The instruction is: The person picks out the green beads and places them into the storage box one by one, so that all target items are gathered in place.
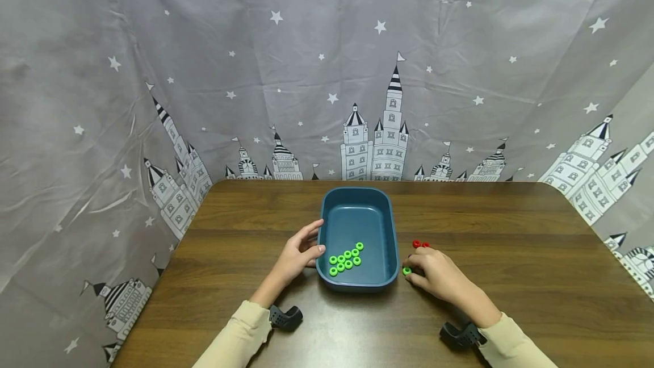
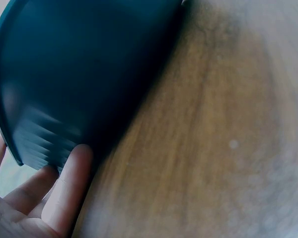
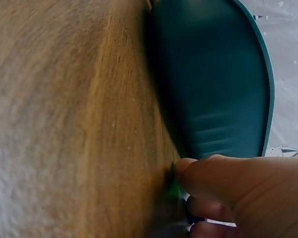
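Note:
A dark blue-green plastic tub (image 1: pixel 356 287) stands on the table with several small green rings (image 1: pixel 348 254) grouped on its floor. My left hand (image 1: pixel 295 254) rests against the tub's left side, its fingers fairly straight; the left wrist view shows the fingertips (image 2: pixel 79 153) on the outer wall. Just right of the tub, my right hand (image 1: pixel 434 272) pinches another green ring (image 1: pixel 406 271) between thumb and finger at the table. Two red rings (image 1: pixel 416 243) lie just beyond that hand's knuckles. In the right wrist view, a dark blue piece (image 3: pixel 193 216) shows partly behind the fingers.
The brown wooden table (image 1: pixel 511 277) extends to both sides of the tub. A grey curtain (image 1: pixel 306 72) printed with castles and stars hangs behind the table's far edge and down its sides. Black wrist mounts (image 1: pixel 287 318) sit below both wrists.

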### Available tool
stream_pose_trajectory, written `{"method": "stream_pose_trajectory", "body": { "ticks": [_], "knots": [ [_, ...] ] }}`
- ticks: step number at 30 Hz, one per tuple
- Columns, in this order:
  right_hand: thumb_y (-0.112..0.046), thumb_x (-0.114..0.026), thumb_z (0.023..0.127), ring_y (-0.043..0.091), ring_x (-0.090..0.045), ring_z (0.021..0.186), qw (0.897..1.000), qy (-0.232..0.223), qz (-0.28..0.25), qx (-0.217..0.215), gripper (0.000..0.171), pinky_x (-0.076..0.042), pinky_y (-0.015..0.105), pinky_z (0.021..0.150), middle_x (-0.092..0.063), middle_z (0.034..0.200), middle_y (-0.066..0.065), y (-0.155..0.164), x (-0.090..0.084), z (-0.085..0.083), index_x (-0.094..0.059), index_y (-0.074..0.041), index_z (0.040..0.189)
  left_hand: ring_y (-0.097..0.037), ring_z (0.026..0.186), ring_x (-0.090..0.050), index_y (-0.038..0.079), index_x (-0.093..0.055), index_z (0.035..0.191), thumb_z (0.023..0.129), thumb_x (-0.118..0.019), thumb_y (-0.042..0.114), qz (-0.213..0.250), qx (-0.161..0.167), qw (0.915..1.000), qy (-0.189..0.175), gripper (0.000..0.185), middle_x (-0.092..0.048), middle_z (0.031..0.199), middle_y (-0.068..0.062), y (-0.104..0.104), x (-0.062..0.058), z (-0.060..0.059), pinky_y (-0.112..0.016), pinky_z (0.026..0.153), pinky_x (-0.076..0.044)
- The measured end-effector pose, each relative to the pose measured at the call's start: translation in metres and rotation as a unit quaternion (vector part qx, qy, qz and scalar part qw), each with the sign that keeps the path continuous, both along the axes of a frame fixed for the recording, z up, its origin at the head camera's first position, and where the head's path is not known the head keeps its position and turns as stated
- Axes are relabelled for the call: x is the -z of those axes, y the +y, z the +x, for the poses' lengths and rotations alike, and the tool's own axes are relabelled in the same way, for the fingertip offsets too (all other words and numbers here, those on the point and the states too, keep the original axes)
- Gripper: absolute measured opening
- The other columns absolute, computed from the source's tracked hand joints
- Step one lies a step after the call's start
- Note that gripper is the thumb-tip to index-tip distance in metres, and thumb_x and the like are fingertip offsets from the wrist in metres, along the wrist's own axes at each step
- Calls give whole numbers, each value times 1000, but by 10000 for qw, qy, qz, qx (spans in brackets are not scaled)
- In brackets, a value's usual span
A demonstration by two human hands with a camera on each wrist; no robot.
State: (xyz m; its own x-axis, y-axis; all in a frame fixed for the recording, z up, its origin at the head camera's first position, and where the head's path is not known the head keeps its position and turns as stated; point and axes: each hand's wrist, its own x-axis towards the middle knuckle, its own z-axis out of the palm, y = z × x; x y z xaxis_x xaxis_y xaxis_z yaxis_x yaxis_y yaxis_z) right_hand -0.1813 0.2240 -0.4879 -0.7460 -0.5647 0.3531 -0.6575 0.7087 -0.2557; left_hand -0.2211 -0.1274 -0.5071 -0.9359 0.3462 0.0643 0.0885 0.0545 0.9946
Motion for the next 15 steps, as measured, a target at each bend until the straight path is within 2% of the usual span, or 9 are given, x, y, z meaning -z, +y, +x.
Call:
{"method": "stream_pose_trajectory", "body": {
  "ticks": [9, 15],
  "knots": [
    [-13, -82, 81, 12, -68, 78, 9999, -64, 6, 89, 12, -57, 34, 69, -74, 85, -5, 3, -4, -4, -75, -14, 91, -50, 134, -53, 7, -37, 157, 97, -63, 8, 17, -19, 10000, -33, 65, -43, 153, -33, 0, 0, 0, -32, 75, -63],
    [-10, -83, 80, 3, -56, 69, 9993, -139, -126, 313, 14, -49, 24, 61, -69, 79, -5, 5, -12, -8, -76, -11, 92, -50, 133, -53, 8, -38, 157, 97, -64, 9, -16, -31, 10000, -25, 65, -44, 152, -33, 0, -1, 1, -33, 75, -63]
  ]
}}
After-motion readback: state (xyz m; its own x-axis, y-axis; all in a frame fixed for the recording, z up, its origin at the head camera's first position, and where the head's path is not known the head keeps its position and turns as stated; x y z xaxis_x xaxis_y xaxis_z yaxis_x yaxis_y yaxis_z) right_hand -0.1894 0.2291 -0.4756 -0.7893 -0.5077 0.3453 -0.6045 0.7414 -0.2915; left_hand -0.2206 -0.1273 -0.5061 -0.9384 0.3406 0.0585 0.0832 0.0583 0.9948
